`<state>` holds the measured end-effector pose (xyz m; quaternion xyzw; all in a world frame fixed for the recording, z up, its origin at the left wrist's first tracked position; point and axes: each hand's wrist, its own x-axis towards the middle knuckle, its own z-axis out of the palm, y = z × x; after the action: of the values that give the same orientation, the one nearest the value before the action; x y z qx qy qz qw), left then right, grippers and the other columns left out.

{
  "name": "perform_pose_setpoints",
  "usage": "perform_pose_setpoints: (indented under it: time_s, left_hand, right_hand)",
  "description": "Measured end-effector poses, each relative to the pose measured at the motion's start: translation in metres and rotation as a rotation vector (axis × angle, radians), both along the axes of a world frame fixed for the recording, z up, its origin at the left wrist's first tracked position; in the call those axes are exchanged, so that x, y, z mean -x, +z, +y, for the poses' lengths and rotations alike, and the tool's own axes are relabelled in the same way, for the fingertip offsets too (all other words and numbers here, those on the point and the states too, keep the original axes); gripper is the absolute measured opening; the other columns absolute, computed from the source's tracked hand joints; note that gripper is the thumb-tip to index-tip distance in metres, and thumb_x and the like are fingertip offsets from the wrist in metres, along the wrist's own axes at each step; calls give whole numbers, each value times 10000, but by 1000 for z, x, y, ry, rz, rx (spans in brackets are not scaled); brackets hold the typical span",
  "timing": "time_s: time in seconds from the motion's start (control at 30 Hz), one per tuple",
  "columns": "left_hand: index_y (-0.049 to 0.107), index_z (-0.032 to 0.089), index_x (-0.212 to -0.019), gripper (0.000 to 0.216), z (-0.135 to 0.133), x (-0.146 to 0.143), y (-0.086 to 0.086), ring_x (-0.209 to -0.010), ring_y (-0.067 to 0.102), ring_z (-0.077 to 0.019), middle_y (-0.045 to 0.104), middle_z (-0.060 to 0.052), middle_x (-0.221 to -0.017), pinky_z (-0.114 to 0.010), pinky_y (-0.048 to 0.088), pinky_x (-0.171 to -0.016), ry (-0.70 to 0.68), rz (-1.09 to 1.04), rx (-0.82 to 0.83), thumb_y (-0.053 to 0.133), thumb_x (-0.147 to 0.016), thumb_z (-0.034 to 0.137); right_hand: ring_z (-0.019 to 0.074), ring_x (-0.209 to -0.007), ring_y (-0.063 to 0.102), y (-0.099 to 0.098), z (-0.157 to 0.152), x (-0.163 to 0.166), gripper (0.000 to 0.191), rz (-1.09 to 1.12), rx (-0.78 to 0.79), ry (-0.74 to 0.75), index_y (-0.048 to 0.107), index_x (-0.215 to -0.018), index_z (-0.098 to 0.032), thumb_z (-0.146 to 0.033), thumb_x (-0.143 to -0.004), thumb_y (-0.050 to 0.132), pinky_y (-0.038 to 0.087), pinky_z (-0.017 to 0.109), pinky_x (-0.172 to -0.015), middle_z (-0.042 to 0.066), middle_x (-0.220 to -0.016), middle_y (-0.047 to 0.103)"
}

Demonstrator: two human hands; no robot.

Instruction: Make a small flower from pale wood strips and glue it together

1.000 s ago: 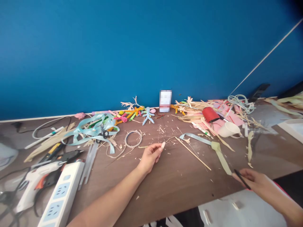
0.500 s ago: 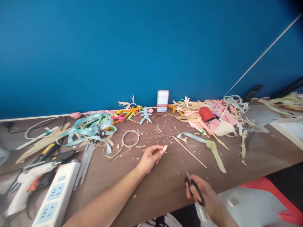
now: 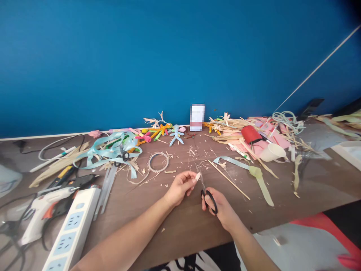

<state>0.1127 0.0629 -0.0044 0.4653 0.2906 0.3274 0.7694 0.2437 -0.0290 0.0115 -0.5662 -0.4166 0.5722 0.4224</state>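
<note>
My left hand (image 3: 182,186) pinches a small pale, petal-like piece (image 3: 198,176) between thumb and fingertips, above the middle of the table. In my right hand (image 3: 216,205) is a pair of scissors (image 3: 209,201) with black handles, fingers through the loops. The blades point away from me and lie close to the right side of the pale piece; whether they touch it I cannot tell. Small pale scraps (image 3: 194,150) are scattered on the tabletop beyond my hands. A thin wooden stick (image 3: 229,180) lies to the right of the scissors.
At left are a white power strip (image 3: 70,229), a glue gun (image 3: 42,214), clear glue sticks (image 3: 105,188) and tangled blue ribbon (image 3: 96,146). A ribbon roll (image 3: 158,162) lies ahead. On the right are a red cylinder (image 3: 250,134), a white cup (image 3: 272,152) and a green strip (image 3: 262,184).
My right hand has brought the scissors up and left, next to the pale piece. My left hand keeps its pinch. The view has shifted slightly.
</note>
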Motion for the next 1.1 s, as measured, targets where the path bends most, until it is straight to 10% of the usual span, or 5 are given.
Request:
perform_pose_setpoints:
  time_s: [1.1]
  left_hand:
    - [545, 109, -821, 287, 0, 0, 3, -429, 349, -35, 423, 42, -535, -139, 269, -337, -30, -22, 23, 623, -664, 337]
  right_hand:
    - [67, -428, 322, 2, -2, 1, 284, -11, 54, -57, 403, -643, -178, -412, -729, 540, 224, 200, -438, -45, -465, 471]
